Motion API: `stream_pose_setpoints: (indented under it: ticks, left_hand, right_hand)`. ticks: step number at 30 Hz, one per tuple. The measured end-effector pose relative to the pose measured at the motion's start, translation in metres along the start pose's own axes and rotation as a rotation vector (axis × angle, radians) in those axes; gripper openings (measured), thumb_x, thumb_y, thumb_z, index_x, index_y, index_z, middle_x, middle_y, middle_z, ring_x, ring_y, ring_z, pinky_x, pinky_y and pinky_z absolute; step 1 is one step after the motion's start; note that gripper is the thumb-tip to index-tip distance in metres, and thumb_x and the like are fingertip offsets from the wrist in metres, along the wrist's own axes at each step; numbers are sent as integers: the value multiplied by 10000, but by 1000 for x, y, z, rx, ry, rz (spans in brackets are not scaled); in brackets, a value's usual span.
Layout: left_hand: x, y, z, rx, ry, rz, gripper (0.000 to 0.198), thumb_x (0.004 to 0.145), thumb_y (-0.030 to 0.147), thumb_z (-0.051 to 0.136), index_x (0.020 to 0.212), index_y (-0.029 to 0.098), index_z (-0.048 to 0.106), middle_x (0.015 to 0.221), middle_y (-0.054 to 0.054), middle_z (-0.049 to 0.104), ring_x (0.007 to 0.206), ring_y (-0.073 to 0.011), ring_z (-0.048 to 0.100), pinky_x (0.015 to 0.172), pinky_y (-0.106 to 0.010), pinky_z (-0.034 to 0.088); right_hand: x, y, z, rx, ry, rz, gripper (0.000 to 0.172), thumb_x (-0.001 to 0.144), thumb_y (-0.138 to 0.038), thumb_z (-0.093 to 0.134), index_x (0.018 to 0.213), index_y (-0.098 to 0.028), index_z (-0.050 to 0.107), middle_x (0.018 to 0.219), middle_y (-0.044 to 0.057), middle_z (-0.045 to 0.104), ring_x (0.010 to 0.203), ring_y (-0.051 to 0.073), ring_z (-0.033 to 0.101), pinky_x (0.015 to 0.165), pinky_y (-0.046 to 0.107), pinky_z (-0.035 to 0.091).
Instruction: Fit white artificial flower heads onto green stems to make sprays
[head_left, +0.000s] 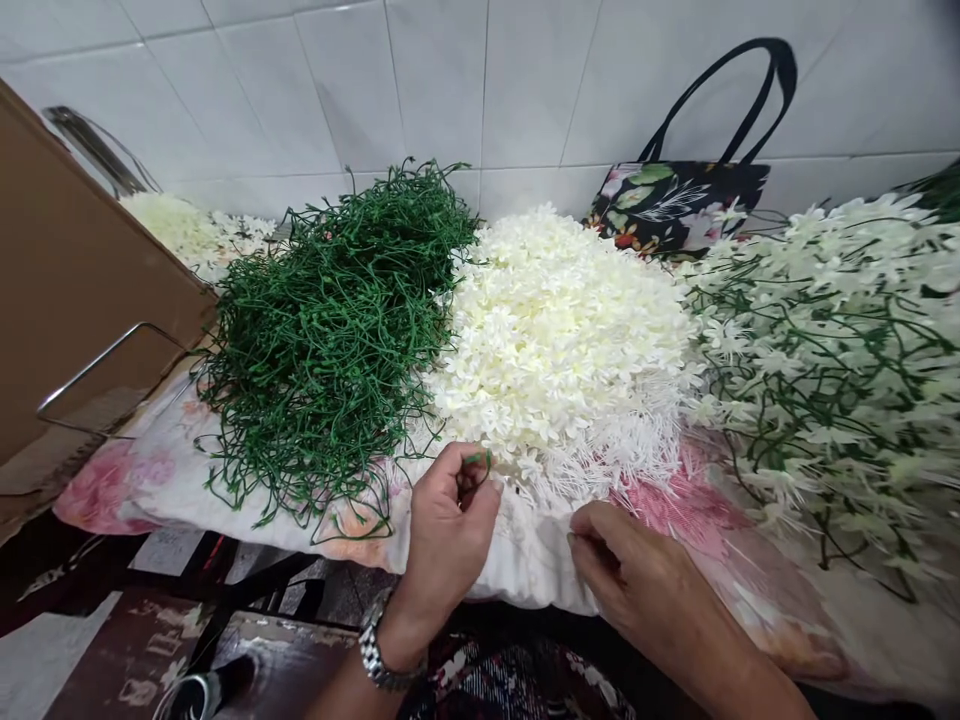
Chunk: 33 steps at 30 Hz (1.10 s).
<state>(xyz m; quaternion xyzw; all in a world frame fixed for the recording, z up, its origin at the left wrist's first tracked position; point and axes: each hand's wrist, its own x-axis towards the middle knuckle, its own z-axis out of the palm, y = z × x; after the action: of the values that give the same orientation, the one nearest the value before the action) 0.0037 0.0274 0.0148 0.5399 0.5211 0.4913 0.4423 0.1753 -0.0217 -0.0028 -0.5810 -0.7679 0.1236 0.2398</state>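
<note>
In left hand [454, 530], green stem [488, 461], thin

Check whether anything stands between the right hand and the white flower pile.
Straight ahead of the right hand, thin white sprigs fringe the near edge of the white flower pile, probably no real barrier. The left hand, pinching a green stem, is off to the side.

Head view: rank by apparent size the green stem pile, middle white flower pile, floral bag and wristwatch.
1. Green stem pile and middle white flower pile: too alike to rank
2. Floral bag
3. Wristwatch
</note>
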Motion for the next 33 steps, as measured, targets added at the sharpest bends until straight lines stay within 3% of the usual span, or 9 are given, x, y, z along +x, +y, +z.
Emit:
stream_pose_setpoints:
  ticks: [4,6,10,16,21,26,33]
  left_hand:
    - [12,0,9,419,36,296,134,732,66,504,785,180,549,686,12,501,620,-120,485,567,-226,396]
    - [16,-1,11,573,48,355,137,747,56,491,773,179,543,692,1,517,632,-133,496,589,-248,398]
    - [21,-4,14,752,20,345,110,783,87,491,744,186,521,682,-1,518,631,-147,502,592,-263,382]
    - [22,-7,15,821,6,314,223,774,51,451,611,202,439,618,8,483,576,-144,472,549,-263,329]
    - [21,-2,14,912,-32,258,116,785,92,496,734,191,526,718,-24,566,651,-169,535,558,-265,342]
    - [20,0,19,1091,-81,219,132,814,125,476,746,192,567,752,-31,594,591,-164,537,499,-280,267]
    - [17,4,14,1013,-44,227,178,775,78,458,655,182,540,677,-7,544,559,-132,468,519,-275,254]
  right_hand:
    - [2,0,-4,97,30,15,151,822,-161,395,686,-214,432,511,-52,454,409,85,440,396,191,365]
    - [2,0,-5,123,54,15,147,815,-163,404,680,-212,431,514,-52,449,410,82,438,396,187,368]
    - [3,1,-4,158,69,-7,146,815,-156,404,683,-209,434,524,-50,443,414,82,437,398,186,368]
    - [1,3,-2,194,80,-22,137,818,-147,405,700,-208,441,544,-43,465,430,84,459,416,187,391]
    - [-2,5,-4,218,114,-28,126,822,-150,425,710,-206,439,557,-43,463,442,80,461,423,181,389]
    - [-4,7,-1,243,123,-27,116,828,-150,437,723,-200,447,586,-40,474,462,74,465,447,177,392]
    - [-3,8,-1,267,157,-41,119,823,-137,448,721,-198,449,572,-50,462,453,61,444,441,161,375]
